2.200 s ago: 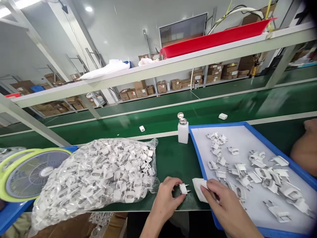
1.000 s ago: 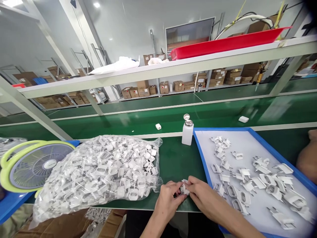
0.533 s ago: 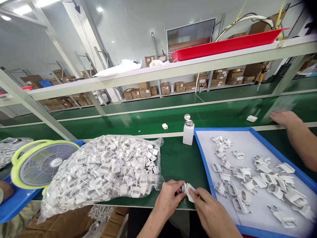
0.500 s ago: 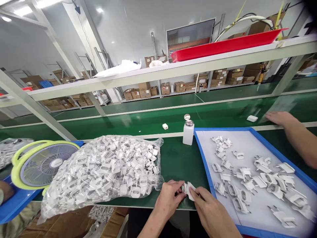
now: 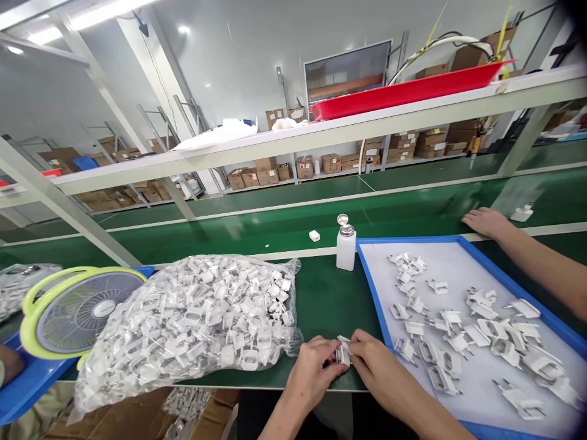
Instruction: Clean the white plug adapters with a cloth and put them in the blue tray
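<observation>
At the bench's front edge, my left hand (image 5: 316,370) pinches a small white plastic part (image 5: 343,351) between thumb and fingers. My right hand (image 5: 373,363) grips the same part from the right, its fingertips over the upper right side. The part's far details are covered by the fingers. To the left lies a clear bag (image 5: 202,318) full of white plug housings. On the right, a blue-rimmed tray (image 5: 376,293) holds several white plug pieces (image 5: 443,377) with pins, scattered and partly heaped.
A white bottle (image 5: 346,250) with its metal lid raised stands behind the hands. One white piece (image 5: 314,236) lies on the green belt (image 5: 257,229). A green fan (image 5: 92,308) stands at left. Another person's arm (image 5: 527,244) reaches in from the right.
My right hand has shifted slightly up and left, and the white part is turned more upright. The other person's hand has moved left. Another white piece on the belt now shows right of it.
</observation>
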A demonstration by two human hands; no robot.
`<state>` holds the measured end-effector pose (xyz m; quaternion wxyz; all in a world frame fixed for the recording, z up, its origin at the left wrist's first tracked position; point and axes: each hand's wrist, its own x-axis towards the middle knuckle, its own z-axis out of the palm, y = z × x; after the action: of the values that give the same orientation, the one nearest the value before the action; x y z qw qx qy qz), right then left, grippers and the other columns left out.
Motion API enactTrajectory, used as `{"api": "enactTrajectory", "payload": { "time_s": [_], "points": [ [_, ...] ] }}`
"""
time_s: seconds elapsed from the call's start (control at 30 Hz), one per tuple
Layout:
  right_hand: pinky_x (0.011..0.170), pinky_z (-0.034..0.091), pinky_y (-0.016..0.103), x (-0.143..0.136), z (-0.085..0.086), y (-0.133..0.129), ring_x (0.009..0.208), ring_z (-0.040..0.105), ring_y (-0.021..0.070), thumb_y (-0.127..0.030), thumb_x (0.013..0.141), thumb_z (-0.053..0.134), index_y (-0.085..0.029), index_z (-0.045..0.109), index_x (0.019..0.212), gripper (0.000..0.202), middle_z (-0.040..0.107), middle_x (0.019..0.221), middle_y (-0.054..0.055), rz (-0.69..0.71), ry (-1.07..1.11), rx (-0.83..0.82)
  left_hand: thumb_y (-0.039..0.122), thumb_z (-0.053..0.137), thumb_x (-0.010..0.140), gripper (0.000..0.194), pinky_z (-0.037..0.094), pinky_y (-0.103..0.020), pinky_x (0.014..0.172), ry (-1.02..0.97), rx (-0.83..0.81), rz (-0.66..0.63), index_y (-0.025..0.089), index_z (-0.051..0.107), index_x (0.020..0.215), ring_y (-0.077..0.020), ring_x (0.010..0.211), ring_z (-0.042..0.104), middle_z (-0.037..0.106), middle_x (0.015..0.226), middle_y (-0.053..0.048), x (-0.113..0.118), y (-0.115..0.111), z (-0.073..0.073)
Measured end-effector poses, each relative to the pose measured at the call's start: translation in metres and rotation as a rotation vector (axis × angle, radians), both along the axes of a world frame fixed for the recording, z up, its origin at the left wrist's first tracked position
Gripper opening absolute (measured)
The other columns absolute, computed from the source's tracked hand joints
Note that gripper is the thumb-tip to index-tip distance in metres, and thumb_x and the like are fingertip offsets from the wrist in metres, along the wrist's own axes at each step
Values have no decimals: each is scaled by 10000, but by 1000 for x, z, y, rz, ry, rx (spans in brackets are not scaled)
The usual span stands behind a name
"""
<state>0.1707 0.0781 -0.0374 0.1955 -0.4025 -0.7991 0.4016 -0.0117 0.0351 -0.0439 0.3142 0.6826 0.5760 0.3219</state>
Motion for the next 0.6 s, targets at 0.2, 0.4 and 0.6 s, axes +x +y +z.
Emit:
{"api": "enactTrajectory", "payload": {
  "time_s": [0.2,0.4,0.6],
  "points": [
    [596,395,259,23,34,31,665,527,143,-358,802,675,-185,593,744,200,597,743,12,-149,190,-627,172,836,754,296,570,-260,755,-219,40,26,194,816,1049,-205,800,704,716,891,-55,0,-15,9],
    [604,453,246,30,54,20,725,608,163,-446,632,890,-185,663,788,379,694,818,55,-257,459,-940,302,920,678,305,626,-297,679,-789,56,199,206,853,959,-191,708,693,642,860,-38,23,-26,19],
    [702,486,226,5,51,-25,823,596,161,-594,613,914,-202,777,859,483,718,883,47,-380,742,-976,301,932,676,266,574,-226,691,-964,242,573,190,850,903,-197,782,685,708,823,-48,57,-28,25]
  ]
}}
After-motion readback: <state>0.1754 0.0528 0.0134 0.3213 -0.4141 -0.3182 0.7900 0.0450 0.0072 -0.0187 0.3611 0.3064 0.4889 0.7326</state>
